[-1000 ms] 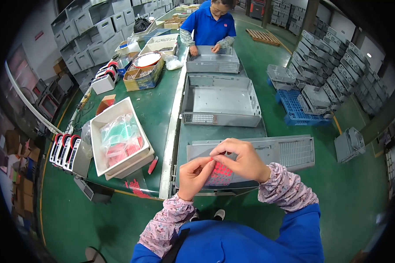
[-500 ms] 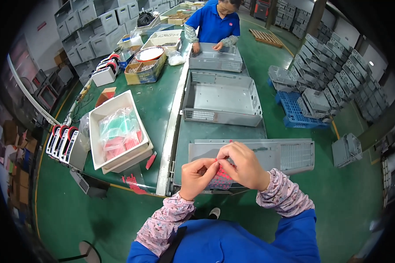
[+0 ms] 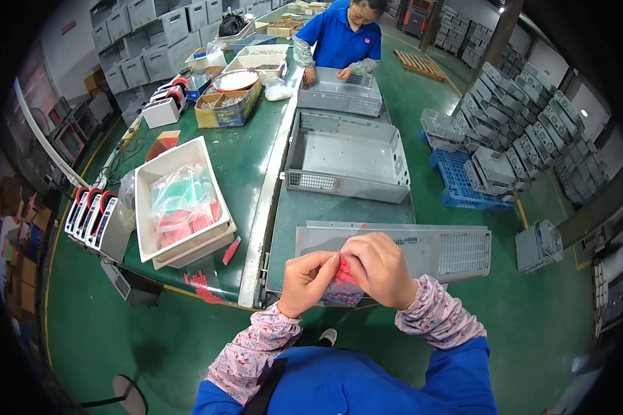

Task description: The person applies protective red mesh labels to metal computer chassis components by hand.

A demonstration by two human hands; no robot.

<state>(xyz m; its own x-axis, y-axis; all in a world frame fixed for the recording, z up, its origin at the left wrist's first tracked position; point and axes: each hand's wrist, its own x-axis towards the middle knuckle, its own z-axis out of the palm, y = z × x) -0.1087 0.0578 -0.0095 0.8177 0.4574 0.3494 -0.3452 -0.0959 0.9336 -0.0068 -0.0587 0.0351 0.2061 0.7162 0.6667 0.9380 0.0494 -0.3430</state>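
A sheet of small round pink-red stickers [image 3: 342, 289] hangs between my hands, at the near edge of the work line. My left hand [image 3: 303, 282] pinches the sheet's upper left side between thumb and forefinger. Close beside it, my right hand [image 3: 384, 271] is closed with bent fingers at the sheet's upper right; its fingertips are partly hidden. Just beyond both hands lies a grey metal panel [image 3: 422, 254] with a slotted vent at its right end. One pink-red dot [image 3: 364, 225] shows at the panel's far edge.
Farther along stands an open grey metal casing [image 3: 349, 187], and past it a co-worker [image 3: 346, 38] handles another casing [image 3: 342, 97]. A white bin [image 3: 145, 207] of bagged red and green sheets sits on the left. Stacked metal parts [image 3: 512, 128] and a blue pallet [image 3: 464, 183] occupy the right.
The view has shifted slightly. My hands stay together at the sheet, and more of its red dots show between them. My right fingers have curled a little more.
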